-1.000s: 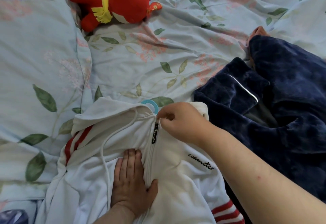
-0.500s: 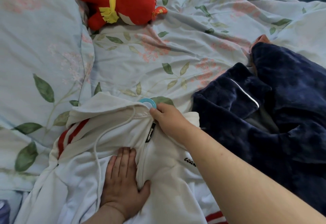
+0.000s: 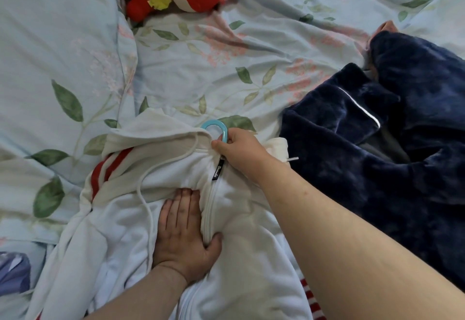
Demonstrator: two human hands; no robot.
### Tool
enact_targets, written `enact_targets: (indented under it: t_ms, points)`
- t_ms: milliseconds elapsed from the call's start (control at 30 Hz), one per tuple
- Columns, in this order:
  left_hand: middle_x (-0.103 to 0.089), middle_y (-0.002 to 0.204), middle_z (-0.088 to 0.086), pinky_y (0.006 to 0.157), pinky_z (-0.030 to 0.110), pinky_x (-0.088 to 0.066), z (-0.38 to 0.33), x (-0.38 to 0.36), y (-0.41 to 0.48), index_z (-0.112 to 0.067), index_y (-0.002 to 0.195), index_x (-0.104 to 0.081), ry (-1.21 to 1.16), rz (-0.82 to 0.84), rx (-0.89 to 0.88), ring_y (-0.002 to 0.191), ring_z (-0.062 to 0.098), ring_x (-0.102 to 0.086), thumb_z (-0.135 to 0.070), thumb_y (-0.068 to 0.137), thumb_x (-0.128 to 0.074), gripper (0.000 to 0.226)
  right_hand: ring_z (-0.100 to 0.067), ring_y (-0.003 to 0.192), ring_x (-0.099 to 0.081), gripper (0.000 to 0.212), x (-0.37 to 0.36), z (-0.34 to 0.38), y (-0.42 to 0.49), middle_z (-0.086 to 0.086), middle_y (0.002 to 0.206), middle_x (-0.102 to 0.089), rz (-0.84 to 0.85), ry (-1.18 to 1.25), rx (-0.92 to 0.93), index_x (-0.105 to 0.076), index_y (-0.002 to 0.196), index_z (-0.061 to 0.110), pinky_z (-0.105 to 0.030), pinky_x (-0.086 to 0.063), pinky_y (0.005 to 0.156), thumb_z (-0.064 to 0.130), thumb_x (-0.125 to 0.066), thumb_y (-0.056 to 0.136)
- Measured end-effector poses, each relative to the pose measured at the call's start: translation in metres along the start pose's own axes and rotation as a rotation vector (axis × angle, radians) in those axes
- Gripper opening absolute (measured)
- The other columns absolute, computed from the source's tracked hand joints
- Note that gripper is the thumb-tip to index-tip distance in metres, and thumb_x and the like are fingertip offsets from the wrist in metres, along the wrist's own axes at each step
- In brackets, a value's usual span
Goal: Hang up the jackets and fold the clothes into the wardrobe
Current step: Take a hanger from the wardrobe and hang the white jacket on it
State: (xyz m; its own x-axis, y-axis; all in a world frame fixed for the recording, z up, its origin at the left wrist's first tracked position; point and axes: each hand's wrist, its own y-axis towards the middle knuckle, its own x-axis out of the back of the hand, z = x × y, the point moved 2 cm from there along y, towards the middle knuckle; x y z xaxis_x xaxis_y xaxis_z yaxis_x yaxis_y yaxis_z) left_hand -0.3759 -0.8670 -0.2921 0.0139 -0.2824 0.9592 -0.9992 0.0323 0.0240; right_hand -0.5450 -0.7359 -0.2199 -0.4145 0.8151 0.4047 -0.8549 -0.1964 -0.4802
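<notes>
Your white, red-striped zip hoodie (image 3: 241, 219) lies wrinkled on the bed (image 3: 188, 68). Your left hand (image 3: 183, 234) presses it, fingers together. Your right hand (image 3: 241, 151) pinches the blue hanger hook (image 3: 214, 127).

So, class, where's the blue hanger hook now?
Head view, centre: the blue hanger hook pokes from the collar of the white jacket, held by the right hand, left of the navy garment.
</notes>
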Motion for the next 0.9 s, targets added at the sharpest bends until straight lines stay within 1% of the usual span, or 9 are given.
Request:
enact_targets:
  t_ms: [167, 267, 333, 400, 500, 633, 767, 833, 900]
  points:
    - [-0.043, 0.146, 0.021, 0.121, 0.039, -0.005, 0.002, -0.001, 0.000, -0.002, 0.146, -0.031, 0.013, 0.019, 0.007, 0.136, 0.033, -0.033, -0.058, 0.071, -0.045, 0.095, -0.019, 0.075, -0.050, 0.026, -0.007, 0.008, 0.002, 0.003, 0.077, -0.052, -0.027, -0.116, -0.032, -0.046, 0.076, 0.021, -0.033, -0.039, 0.072, 0.034, -0.049, 0.098]
    - [-0.049, 0.141, 0.022, 0.119, 0.037, -0.005, 0.002, -0.001, 0.000, -0.002, 0.143, -0.033, 0.012, 0.009, 0.006, 0.132, 0.032, -0.035, -0.058, 0.071, -0.044, 0.092, -0.020, 0.088, -0.050, 0.024, -0.012, 0.008, -0.008, -0.001, 0.095, -0.055, -0.049, -0.118, -0.047, -0.051, 0.098, 0.015, -0.033, -0.038, 0.080, 0.036, -0.041, 0.102]
    - [-0.056, 0.133, 0.023, 0.118, 0.035, -0.005, 0.000, 0.002, 0.001, -0.001, 0.138, -0.037, 0.012, -0.007, 0.009, 0.127, 0.031, -0.037, -0.058, 0.072, -0.044, 0.088, -0.017, 0.086, -0.050, 0.028, -0.013, 0.008, -0.029, 0.000, 0.096, -0.056, -0.073, -0.098, -0.056, -0.050, 0.110, 0.012, -0.032, -0.036, 0.080, 0.037, -0.038, 0.104]
    - [-0.058, 0.128, 0.023, 0.118, 0.036, -0.006, -0.001, 0.008, 0.001, 0.001, 0.134, -0.046, -0.006, -0.008, 0.007, 0.124, 0.031, -0.038, -0.056, 0.072, -0.043, 0.084, -0.015, 0.078, -0.047, 0.026, -0.011, 0.013, -0.057, 0.003, 0.085, -0.051, -0.090, -0.057, -0.051, -0.046, 0.107, 0.012, -0.032, -0.034, 0.077, 0.037, -0.039, 0.105]
    - [-0.056, 0.132, 0.019, 0.117, 0.042, -0.019, -0.001, 0.022, -0.004, -0.003, 0.135, -0.056, -0.084, 0.030, 0.000, 0.127, 0.032, -0.042, -0.053, 0.072, -0.047, 0.081, -0.017, 0.081, -0.049, 0.021, -0.003, 0.027, -0.097, 0.000, 0.088, -0.053, -0.071, -0.071, -0.019, -0.048, 0.108, 0.011, -0.031, -0.036, 0.073, 0.031, -0.050, 0.101]
    - [-0.043, 0.150, 0.008, 0.119, 0.038, -0.018, -0.001, 0.038, -0.041, -0.011, 0.149, -0.041, -0.092, 0.164, -0.023, 0.138, 0.025, -0.037, -0.060, 0.076, -0.047, 0.088, -0.029, 0.092, -0.058, 0.019, -0.003, 0.039, -0.141, -0.011, 0.102, -0.062, -0.043, -0.137, -0.022, -0.051, 0.106, 0.009, -0.035, -0.045, 0.079, 0.023, -0.059, 0.096]
    - [-0.060, 0.126, 0.000, 0.108, 0.037, -0.038, -0.008, 0.088, -0.082, -0.016, 0.135, -0.053, -0.385, 0.199, -0.046, 0.119, 0.019, -0.053, -0.050, 0.081, -0.054, 0.064, -0.029, 0.092, -0.062, 0.019, -0.006, 0.051, -0.189, -0.011, 0.101, -0.064, -0.054, -0.120, -0.037, -0.052, 0.107, 0.013, -0.034, -0.048, 0.079, 0.024, -0.062, 0.095]
    - [-0.064, 0.121, -0.001, 0.098, 0.033, -0.046, -0.010, 0.117, -0.100, -0.017, 0.127, -0.058, -0.448, 0.249, -0.065, 0.114, 0.018, -0.058, -0.049, 0.087, -0.046, 0.053, -0.023, 0.084, -0.060, 0.017, -0.005, 0.062, -0.217, -0.005, 0.093, -0.063, -0.063, -0.148, -0.005, -0.051, 0.104, 0.016, -0.033, -0.049, 0.076, 0.025, -0.063, 0.095]
    - [-0.069, 0.115, -0.004, 0.090, 0.022, -0.044, -0.013, 0.148, -0.124, -0.018, 0.119, -0.067, -0.439, 0.228, -0.076, 0.109, 0.016, -0.062, -0.052, 0.089, -0.034, 0.055, -0.018, 0.074, -0.055, 0.013, -0.003, 0.079, -0.249, 0.000, 0.082, -0.060, -0.081, -0.178, 0.043, -0.051, 0.097, 0.020, -0.036, -0.050, 0.075, 0.025, -0.063, 0.095]
